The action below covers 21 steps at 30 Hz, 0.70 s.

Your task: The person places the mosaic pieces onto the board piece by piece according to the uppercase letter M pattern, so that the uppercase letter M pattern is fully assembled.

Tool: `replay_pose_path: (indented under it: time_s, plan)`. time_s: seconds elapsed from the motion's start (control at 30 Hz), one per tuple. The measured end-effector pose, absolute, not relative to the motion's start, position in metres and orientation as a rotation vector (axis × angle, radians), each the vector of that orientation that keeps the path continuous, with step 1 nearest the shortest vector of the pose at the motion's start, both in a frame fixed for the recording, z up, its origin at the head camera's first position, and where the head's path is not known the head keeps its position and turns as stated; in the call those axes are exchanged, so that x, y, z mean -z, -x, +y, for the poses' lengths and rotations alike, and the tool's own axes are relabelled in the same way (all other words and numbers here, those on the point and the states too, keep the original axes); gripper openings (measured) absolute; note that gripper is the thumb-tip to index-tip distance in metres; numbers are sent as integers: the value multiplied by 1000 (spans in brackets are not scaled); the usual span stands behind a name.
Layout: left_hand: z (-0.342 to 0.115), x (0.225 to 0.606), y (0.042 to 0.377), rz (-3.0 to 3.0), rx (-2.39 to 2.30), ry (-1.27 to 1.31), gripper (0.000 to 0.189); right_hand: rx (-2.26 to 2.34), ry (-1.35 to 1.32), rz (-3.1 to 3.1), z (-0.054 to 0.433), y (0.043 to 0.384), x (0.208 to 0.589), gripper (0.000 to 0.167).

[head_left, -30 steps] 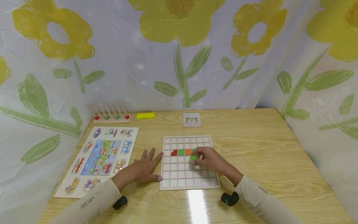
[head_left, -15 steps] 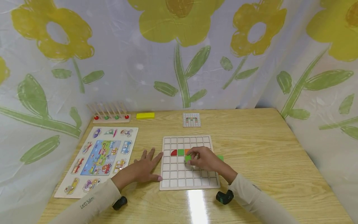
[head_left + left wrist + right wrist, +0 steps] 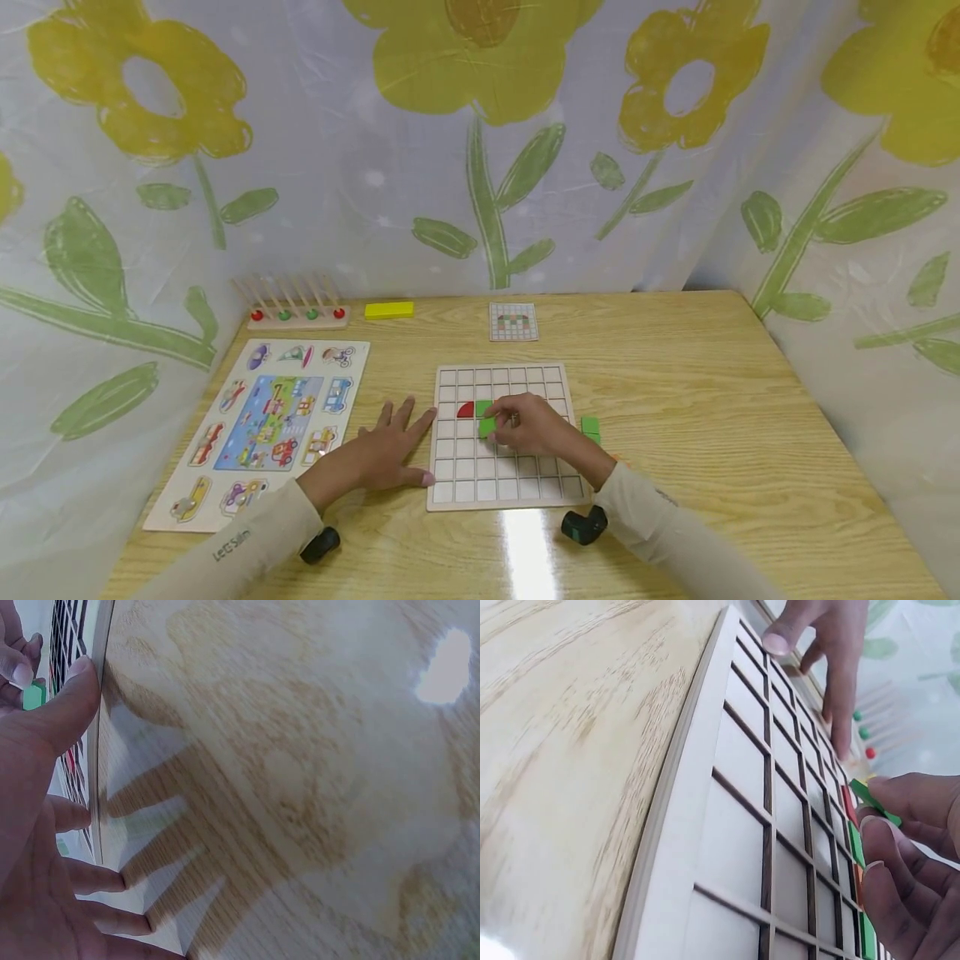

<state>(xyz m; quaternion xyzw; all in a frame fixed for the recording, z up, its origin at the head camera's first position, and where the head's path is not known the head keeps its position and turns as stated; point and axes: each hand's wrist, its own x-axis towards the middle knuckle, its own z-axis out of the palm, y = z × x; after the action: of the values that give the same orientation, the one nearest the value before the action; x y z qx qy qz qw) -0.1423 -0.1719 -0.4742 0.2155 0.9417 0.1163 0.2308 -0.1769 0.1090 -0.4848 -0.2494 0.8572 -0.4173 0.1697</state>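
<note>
A square wooden grid board (image 3: pixel 465 495) lies on the table, with a red quarter-round tile (image 3: pixel 467 410) and a green tile (image 3: pixel 483 407) set side by side in one row. My right hand (image 3: pixel 528 425) pinches a green square tile (image 3: pixel 487 427) between thumb and fingers, just below that row. In the right wrist view the pinched green tile (image 3: pixel 875 801) tilts over the board, with an orange tile (image 3: pixel 859 883) in the row beneath. My left hand (image 3: pixel 378 450) lies spread on the table, its thumb and index fingertips at the board's left edge.
Two green tiles (image 3: pixel 590 426) lie right of the board. A small pattern card (image 3: pixel 513 322) lies behind it. Left are a picture puzzle board (image 3: pixel 345 342), a peg rack with red and green beads (image 3: pixel 298 321) and a yellow block (image 3: pixel 389 311).
My right hand has moved left over the board with the green tile, from near the fourth tile of the row to below the second. My left hand stays put.
</note>
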Motion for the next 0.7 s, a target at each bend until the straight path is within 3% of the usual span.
replay_pose_path:
  time_s: [0.7]
  plan:
    - [-171, 474, 143, 2600, -312, -594, 99, 1176, 636, 2426, 88, 183, 487, 26]
